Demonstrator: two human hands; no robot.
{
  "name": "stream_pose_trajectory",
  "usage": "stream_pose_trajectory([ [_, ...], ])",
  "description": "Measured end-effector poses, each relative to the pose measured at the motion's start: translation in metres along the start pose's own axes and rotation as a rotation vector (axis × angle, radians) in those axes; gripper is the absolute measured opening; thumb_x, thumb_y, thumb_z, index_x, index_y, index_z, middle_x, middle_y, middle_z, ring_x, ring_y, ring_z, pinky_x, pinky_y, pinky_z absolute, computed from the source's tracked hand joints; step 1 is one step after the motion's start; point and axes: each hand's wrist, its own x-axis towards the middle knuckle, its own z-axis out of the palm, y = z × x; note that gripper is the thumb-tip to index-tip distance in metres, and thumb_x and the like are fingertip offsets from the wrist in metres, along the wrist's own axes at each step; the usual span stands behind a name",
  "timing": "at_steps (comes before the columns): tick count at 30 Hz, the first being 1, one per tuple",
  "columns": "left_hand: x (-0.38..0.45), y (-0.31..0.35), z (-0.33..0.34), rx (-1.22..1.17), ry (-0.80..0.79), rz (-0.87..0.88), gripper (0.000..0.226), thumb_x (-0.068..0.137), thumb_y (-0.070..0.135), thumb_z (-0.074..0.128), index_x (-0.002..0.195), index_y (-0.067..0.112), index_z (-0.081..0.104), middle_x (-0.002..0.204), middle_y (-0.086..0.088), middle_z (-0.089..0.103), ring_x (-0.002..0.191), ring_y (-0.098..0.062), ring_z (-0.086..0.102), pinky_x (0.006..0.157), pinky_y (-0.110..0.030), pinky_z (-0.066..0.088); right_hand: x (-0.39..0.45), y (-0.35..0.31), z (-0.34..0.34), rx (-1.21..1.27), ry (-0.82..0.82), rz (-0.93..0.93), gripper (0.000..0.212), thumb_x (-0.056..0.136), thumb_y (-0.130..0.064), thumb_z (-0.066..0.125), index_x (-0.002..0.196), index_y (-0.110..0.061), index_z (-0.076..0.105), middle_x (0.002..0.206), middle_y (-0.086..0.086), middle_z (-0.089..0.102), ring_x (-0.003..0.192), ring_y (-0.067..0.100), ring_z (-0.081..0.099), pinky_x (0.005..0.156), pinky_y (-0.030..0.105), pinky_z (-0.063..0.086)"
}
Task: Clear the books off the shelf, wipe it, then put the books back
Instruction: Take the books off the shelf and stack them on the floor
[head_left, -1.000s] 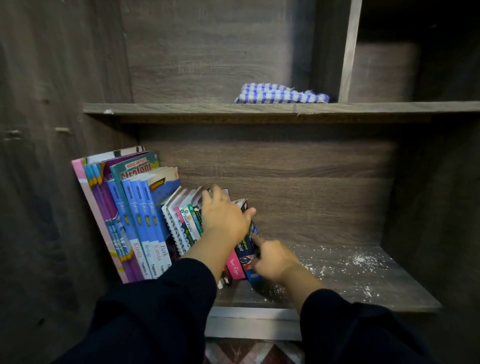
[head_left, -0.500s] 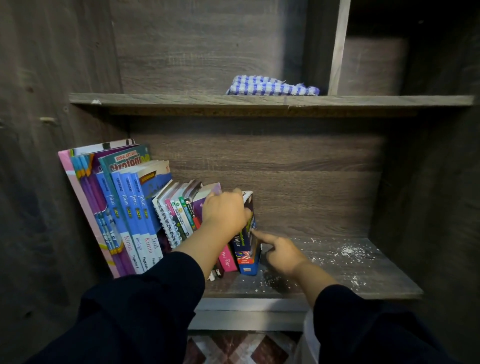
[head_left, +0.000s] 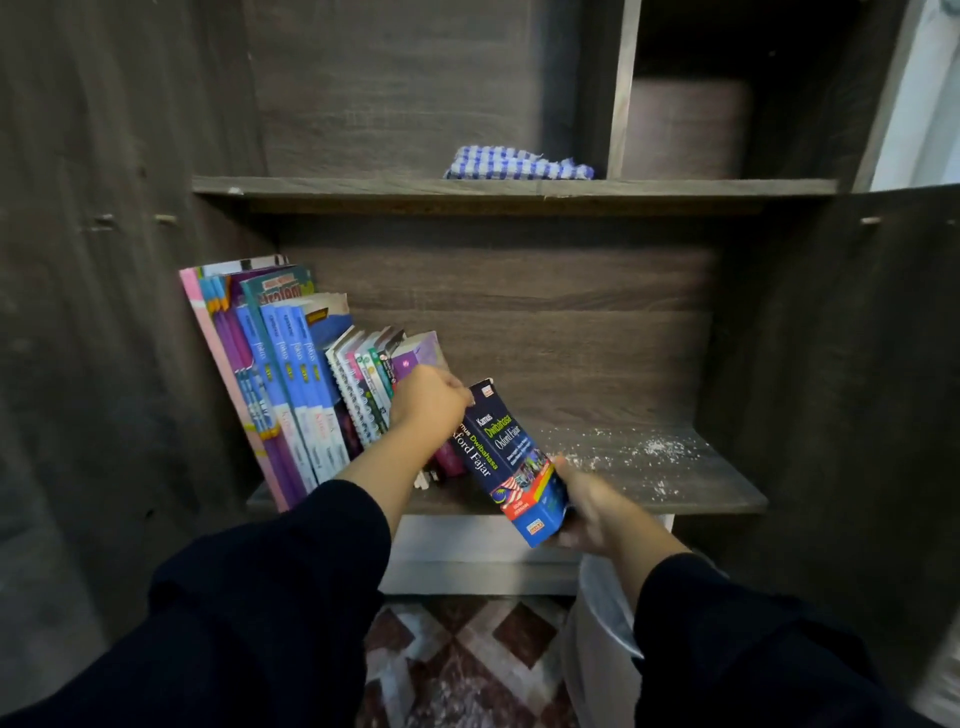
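Books (head_left: 291, 379), colourful paperbacks, lean leftward on the dusty dark wooden shelf (head_left: 675, 483). Left hand (head_left: 428, 402) curls its grip onto their tops; right hand (head_left: 592, 506) clasps a tilted thick blue dictionary (head_left: 511, 462) at the shelf's front edge.

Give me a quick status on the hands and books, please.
Right hand gripping dictionary, tilted out over shelf edge. Left hand on remaining books. White dust on shelf; cloth one shelf up. Nothing blocking.
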Motion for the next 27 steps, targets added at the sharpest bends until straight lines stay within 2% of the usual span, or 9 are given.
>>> stream_pose_trajectory([
  [2,-0.015,-0.009,-0.001,-0.079,-0.036,-0.061,0.009,0.079,0.013,0.071,0.085,0.008,0.076,0.092,-0.015,0.072,0.089,-0.031,0.067,0.079,-0.032,0.052,-0.011,0.015,-0.010,0.064,-0.003,0.049,0.048,0.098,-0.049,0.033,0.085,-0.009,0.057,0.070,0.011,0.068,0.072,0.026,0.061,0.073,0.046,0.050],
  [4,-0.029,-0.019,-0.001,-0.144,-0.065,-0.114,0.005,0.076,0.010,0.073,0.080,0.007,0.075,0.095,-0.019,0.072,0.090,-0.034,0.068,0.085,-0.040,0.056,-0.019,0.033,-0.019,0.049,0.012,0.067,0.047,0.097,-0.050,0.037,0.094,-0.008,0.058,0.087,0.012,0.067,0.077,0.027,0.062,0.082,0.051,0.049],
  [7,-0.049,-0.034,0.002,-0.200,-0.150,-0.202,0.014,0.078,0.008,0.072,0.067,0.014,0.066,0.089,-0.017,0.070,0.081,-0.032,0.067,0.079,-0.046,0.058,-0.028,0.064,-0.032,0.073,0.007,0.067,0.047,0.096,-0.046,0.041,0.123,-0.010,0.054,0.112,0.012,0.063,0.084,0.027,0.064,0.065,0.047,0.057],
  [10,-0.064,-0.041,0.003,-0.178,-0.249,-0.270,0.014,0.089,0.017,0.064,0.077,0.011,0.059,0.070,-0.007,0.058,0.059,-0.021,0.055,0.057,-0.032,0.052,-0.035,0.095,-0.043,0.145,0.040,0.056,0.044,0.097,-0.042,0.043,0.123,-0.008,0.053,0.111,0.013,0.063,0.081,0.026,0.064,0.050,0.043,0.057],
  [14,-0.059,-0.050,0.010,-0.084,-0.180,-0.126,0.027,0.093,0.021,0.058,0.102,-0.003,0.066,0.086,-0.012,0.061,0.084,-0.025,0.058,0.080,-0.035,0.049,-0.032,0.133,-0.057,0.222,0.091,0.050,0.038,0.098,-0.036,0.043,0.116,-0.005,0.054,0.099,0.016,0.065,0.076,0.026,0.062,0.042,0.041,0.055],
  [18,-0.050,-0.066,0.024,-0.016,-0.192,0.022,0.021,0.093,0.011,0.053,0.082,0.003,0.069,0.083,-0.010,0.062,0.088,-0.027,0.059,0.078,-0.030,0.046,-0.008,0.170,-0.067,0.219,0.177,0.039,0.038,0.100,-0.031,0.041,0.125,-0.004,0.051,0.120,0.022,0.060,0.075,0.028,0.062,0.049,0.042,0.056],
  [22,-0.037,-0.087,0.046,0.102,-0.212,0.137,0.027,0.090,0.015,0.052,0.068,0.016,0.068,0.084,-0.006,0.070,0.083,-0.029,0.066,0.081,-0.039,0.056,0.023,0.201,-0.072,0.162,0.270,0.052,0.035,0.099,-0.033,0.042,0.116,-0.005,0.056,0.099,0.018,0.065,0.073,0.027,0.063,0.055,0.040,0.057],
  [25,-0.033,-0.094,0.059,0.229,-0.106,0.234,0.024,0.091,0.020,0.050,0.080,0.011,0.069,0.069,-0.006,0.064,0.076,-0.031,0.063,0.070,-0.039,0.055,0.044,0.224,-0.079,0.159,0.364,0.078,0.036,0.097,-0.032,0.049,0.100,0.001,0.061,0.092,0.021,0.066,0.073,0.030,0.065,0.060,0.044,0.058],
  [27,-0.030,-0.099,0.067,0.281,-0.037,0.302,0.024,0.092,0.022,0.048,0.087,0.011,0.069,0.065,-0.006,0.061,0.071,-0.031,0.061,0.064,-0.038,0.054,0.052,0.234,-0.081,0.144,0.415,0.100,0.034,0.096,-0.030,0.051,0.082,-0.001,0.061,0.084,0.021,0.065,0.068,0.030,0.064,0.052,0.040,0.058],
])
